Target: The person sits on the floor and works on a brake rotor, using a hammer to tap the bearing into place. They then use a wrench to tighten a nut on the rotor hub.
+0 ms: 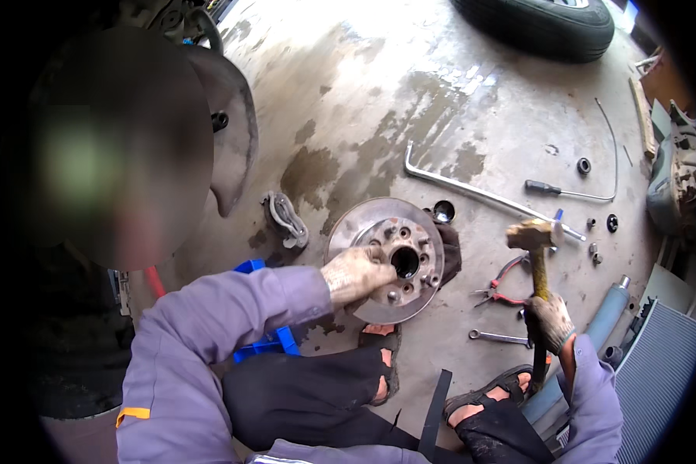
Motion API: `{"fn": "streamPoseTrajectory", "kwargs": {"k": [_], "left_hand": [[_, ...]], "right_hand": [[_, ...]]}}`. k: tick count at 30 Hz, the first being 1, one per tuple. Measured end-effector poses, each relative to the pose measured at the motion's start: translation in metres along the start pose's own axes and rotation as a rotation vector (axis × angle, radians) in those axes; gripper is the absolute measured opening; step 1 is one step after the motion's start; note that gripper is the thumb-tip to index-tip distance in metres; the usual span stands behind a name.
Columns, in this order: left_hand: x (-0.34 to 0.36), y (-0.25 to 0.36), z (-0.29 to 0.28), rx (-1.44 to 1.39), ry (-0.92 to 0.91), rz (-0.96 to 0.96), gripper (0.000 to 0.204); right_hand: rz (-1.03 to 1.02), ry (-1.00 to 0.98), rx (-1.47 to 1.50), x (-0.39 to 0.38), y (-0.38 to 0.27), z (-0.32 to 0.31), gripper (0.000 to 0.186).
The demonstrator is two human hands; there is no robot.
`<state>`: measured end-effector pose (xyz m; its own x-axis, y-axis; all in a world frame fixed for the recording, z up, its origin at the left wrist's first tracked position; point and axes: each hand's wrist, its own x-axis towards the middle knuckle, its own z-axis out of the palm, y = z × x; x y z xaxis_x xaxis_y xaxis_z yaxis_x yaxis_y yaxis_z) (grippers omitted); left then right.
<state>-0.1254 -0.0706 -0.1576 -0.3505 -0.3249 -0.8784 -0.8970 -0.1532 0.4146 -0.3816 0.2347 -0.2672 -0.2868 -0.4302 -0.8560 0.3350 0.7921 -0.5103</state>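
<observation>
Nearest the camera sat the person's lap, dark trousers and sandalled feet (pixel 495 390) on the stained concrete floor (pixel 379 100), w/ lilac sleeves coming in from the lower edge. R hand (pixel 549 321), gloved and grimy, was clamped round the handle of a hammer (pixel 535 255), head raised above the floor, shaft nearly upright. L hand (pixel 353 274), also gloved, lay on the brake disc (pixel 387 259), fingers closed over the hub face next to the centre bore; disc stood tilted on the floor between the knees and a dark rag, just ahead of the left foot. The two hands were well apart. A spanner (pixel 499 337) lay near the R hand, red-handled pliers (pixel 499 286) just beyond it. A blue tube (pixel 607 309) lay off to the right. Left of the disc, a brake caliper part (pixel 286 220). Further out: a long L-shaped wheel wrench (pixel 479 193), a screwdriver (pixel 545 187), loose nuts. Farthest, a tyre (pixel 537 23) at the top edge.
</observation>
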Motion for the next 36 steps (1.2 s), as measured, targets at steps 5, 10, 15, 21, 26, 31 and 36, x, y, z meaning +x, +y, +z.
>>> {"fn": "streamPoseTrajectory", "kwargs": {"k": [5,10,15,21,26,31,36], "left_hand": [[0.036,-0.037,0.006,0.147,-0.028,0.08,0.045],[0.077,-0.071,-0.019,0.228,0.041,0.075,0.044],[0.13,-0.116,-0.044,-0.057,0.126,0.126,0.043],[0.128,-0.108,-0.067,-0.225,0.016,-0.054,0.029],[0.141,-0.108,-0.061,0.413,0.26,0.143,0.048],[0.135,-0.126,-0.051,0.371,0.42,0.057,0.055],[0.131,-0.095,-0.031,0.374,0.451,0.076,0.055]], "right_hand": [[0.178,0.078,0.116,0.001,0.063,-0.024,0.02],[0.232,0.122,0.075,0.007,0.105,-0.048,0.02],[0.285,0.06,0.059,0.009,0.119,-0.074,0.016],[0.397,0.017,-0.135,0.017,0.145,-0.093,0.025],[0.372,-0.139,-1.35,0.051,0.161,-0.115,0.035],[0.045,-0.31,-0.633,0.056,-0.047,0.07,0.044],[-0.094,0.069,-0.423,0.106,-0.044,0.192,0.074]]}}
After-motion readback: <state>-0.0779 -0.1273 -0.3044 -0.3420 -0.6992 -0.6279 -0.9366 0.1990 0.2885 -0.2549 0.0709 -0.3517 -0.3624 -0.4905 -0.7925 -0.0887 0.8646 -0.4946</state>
